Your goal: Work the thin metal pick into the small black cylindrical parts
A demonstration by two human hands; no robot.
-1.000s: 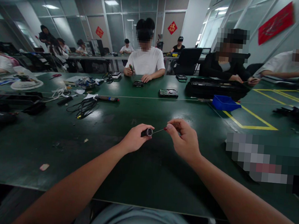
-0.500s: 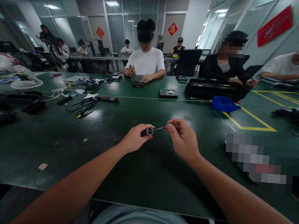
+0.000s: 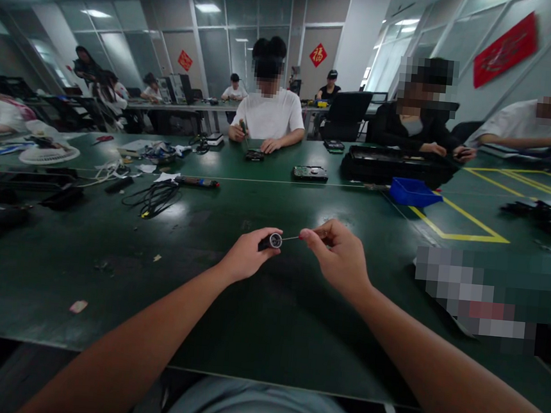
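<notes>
Far left on the dark green work table (image 3: 58, 264): a white round fan-like guard (image 3: 48, 154), then black flat cases (image 3: 17, 181) and a tangle of black cables (image 3: 153, 197); just behind the cables, a slim grey pen-shaped tool (image 3: 198, 181) lying flat. Small pale scraps (image 3: 78, 306) scattered on the near left of the table.

Centre, above the table surface: left hand (image 3: 247, 255) closed around a short black cylindrical barrel with a silver end (image 3: 270, 240), thumb on top, silver end facing right. From that end, a thin metal shaft with a red handle (image 3: 294, 238) running right into the right hand (image 3: 341, 258), pinched between thumb and fingertips, handle mostly hidden inside the fingers. Shaft tip at or in the barrel's silver end; whether seated inside, impossible to tell. Both hands close together, not touching each other.

Beyond, across the table: a person in a white T-shirt (image 3: 269, 113) with hands over a small black device (image 3: 254, 155); right of that, a flat dark hard-drive-like unit (image 3: 310, 173), a long black case (image 3: 395, 165) and a blue plastic tray (image 3: 412, 191) just before it. Right of the tray, yellow tape lines (image 3: 462, 223) on the table; farther right, another person's sleeve and arm (image 3: 528, 129).
</notes>
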